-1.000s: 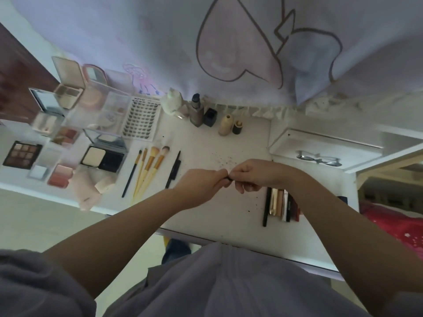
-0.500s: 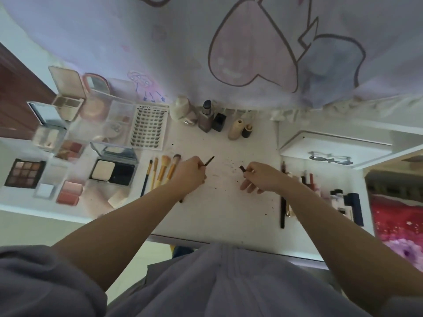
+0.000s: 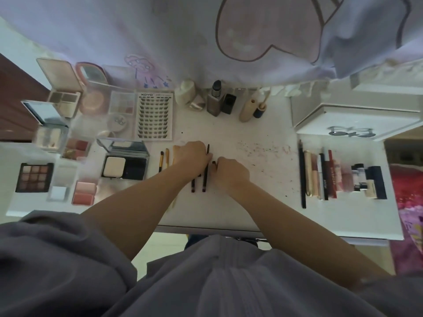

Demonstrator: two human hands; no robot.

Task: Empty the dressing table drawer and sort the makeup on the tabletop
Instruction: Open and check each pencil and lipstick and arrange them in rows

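Pencils (image 3: pixel 204 172) lying on counter (image 3: pixel 251 202) beside brushes (image 3: pixel 161 161): light, stiff, rolling easily, tips fragile. Left hand (image 3: pixel 191 157) resting on them, right hand (image 3: pixel 230 172) curling, pinching small dark cap (image 3: pixel 213 162). Gripping mid-barrel looks best.

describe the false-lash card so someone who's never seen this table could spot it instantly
Start at the white tabletop and look to its back-left area, where the open compacts and palettes are grouped. At that group's right edge, just beyond the left hand, lies the lash card. It alone is a flat white sheet with rows of small dark lashes and printed letters along its top edge.
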